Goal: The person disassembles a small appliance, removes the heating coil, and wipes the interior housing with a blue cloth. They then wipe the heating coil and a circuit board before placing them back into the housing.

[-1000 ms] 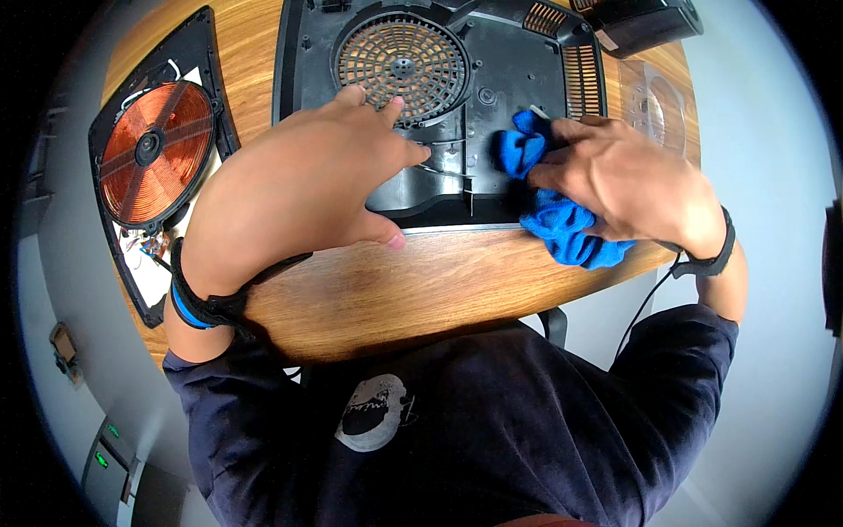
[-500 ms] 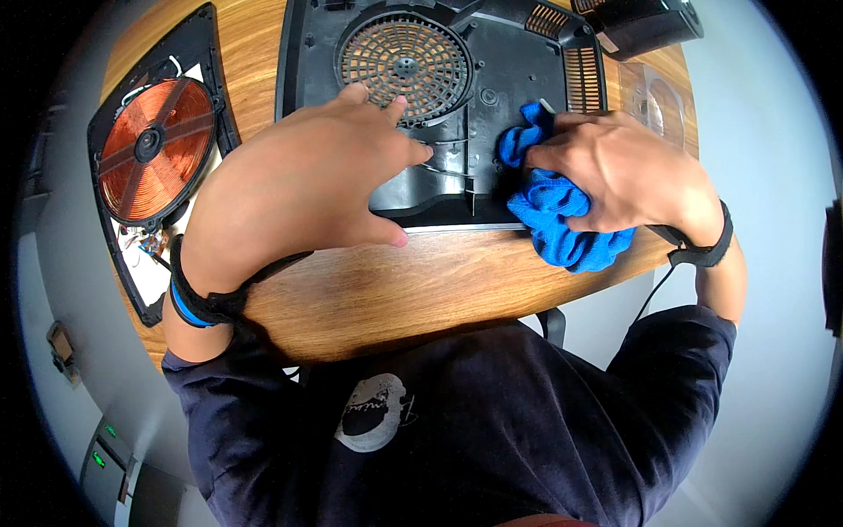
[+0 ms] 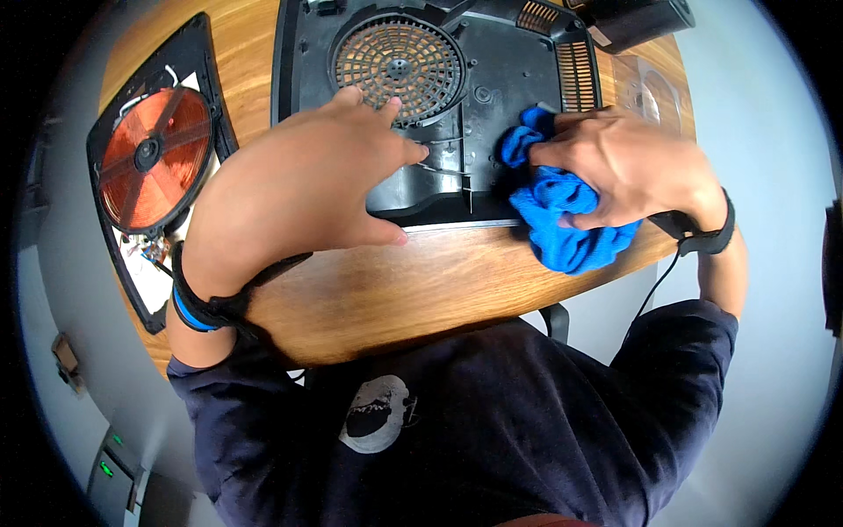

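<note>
A black plastic housing (image 3: 514, 114) with a round vent grille (image 3: 399, 68) lies open side up on the wooden table. My left hand (image 3: 307, 171) is over its near left part, fingers spread, with nothing held; whether the fingertips press on the plastic I cannot tell. At the near right corner of the housing, my right hand (image 3: 623, 162) is closed on a bunched blue cloth (image 3: 571, 228). The cloth covers that corner and hangs over the housing's near edge. Its folds hide my right fingertips.
To the left lies a black panel (image 3: 204, 53) carrying a round copper coil (image 3: 149, 156) and small circuit parts. A dark box-shaped object (image 3: 637, 22) stands at the far right, near a clear plastic piece (image 3: 645, 92). The wooden table's near edge (image 3: 421, 329) runs along my body.
The view has shifted slightly, so the housing and panel sit a little differently in it. My right hand and the cloth have moved slightly right. My left hand keeps its place by the grille.
</note>
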The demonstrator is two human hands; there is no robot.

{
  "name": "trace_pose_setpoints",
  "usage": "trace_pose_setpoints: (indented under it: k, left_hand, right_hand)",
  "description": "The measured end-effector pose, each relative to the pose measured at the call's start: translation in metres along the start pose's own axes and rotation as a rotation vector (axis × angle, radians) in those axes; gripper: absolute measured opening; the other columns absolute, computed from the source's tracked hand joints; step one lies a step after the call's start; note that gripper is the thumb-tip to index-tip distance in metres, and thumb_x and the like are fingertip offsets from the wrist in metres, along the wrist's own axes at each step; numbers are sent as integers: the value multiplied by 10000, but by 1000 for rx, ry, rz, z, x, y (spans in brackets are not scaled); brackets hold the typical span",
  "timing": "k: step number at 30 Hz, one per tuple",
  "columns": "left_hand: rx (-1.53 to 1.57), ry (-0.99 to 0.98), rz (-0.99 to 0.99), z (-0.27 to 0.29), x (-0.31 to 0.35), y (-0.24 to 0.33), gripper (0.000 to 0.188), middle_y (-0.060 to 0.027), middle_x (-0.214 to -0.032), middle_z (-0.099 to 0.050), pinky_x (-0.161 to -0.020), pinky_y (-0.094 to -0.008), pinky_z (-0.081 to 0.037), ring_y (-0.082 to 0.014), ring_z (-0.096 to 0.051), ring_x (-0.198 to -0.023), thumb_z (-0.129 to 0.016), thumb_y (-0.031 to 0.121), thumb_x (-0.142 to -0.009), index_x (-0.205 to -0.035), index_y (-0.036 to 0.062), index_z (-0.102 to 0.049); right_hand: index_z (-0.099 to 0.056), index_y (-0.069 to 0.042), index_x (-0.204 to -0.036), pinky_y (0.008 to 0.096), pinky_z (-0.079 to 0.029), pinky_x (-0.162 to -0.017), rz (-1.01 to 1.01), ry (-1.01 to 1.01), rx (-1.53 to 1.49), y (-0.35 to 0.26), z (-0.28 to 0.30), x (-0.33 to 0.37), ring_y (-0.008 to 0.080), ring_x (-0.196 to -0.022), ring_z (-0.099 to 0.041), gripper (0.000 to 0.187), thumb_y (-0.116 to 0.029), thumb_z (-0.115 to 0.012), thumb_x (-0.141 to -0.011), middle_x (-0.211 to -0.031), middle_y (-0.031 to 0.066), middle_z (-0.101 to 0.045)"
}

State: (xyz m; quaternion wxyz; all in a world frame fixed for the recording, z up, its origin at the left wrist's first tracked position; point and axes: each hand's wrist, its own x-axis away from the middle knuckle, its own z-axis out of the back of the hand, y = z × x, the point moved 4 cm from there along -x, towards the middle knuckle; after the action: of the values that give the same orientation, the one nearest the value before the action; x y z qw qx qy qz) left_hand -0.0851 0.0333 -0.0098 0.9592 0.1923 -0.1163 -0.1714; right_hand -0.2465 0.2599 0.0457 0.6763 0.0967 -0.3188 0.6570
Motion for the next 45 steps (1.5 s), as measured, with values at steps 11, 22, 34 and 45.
trace_pose_setpoints:
  k: [11, 22, 34, 45]
  left_hand:
    - [-20, -42, 59, 0, 1, 4, 872, -216, -1752, -482, -1293, -543, -427, -512, -433, -1600, -957, 488, -814, -1591, 227, -659]
    - [-80, -81, 54, 9, -5, 10, 872, -214, -1758, -475, -1284, -531, -438, -521, -445, -1585, -968, 425, -803, -1591, 210, -662]
    - [-73, -71, 98, 4, -5, 21, 870, -203, -1745, -497, -1275, -537, -451, -502, -434, -1602, -949, 470, -821, -1604, 243, -648]
    - [-80, -87, 108, 8, -7, 20, 863, -199, -1744, -498, -1274, -536, -457, -495, -436, -1602, -962, 436, -807, -1591, 233, -663]
  right_hand:
    - [-735, -73, -1361, 501, -627, -947, -16, -72, -247, 9, -6, 74, 447, -1044, -762, 650, -244, -964, -777, -1151, 224, -765]
    - [-776, -47, -1324, 405, -645, -983, -359, 48, 97, -34, -37, 64, 342, -1138, -783, 691, -315, -986, -723, -1261, 147, -808]
    - [-843, -150, -1265, 432, -621, -1095, -345, 43, 175, -12, -2, 120, 336, -1173, -756, 563, -182, -922, -708, -1265, 70, -804]
    - [-788, -123, -1422, 453, -622, -1137, -482, -171, 411, -34, -56, 60, 391, -1444, -627, 785, -282, -1014, -688, -1474, 112, -738]
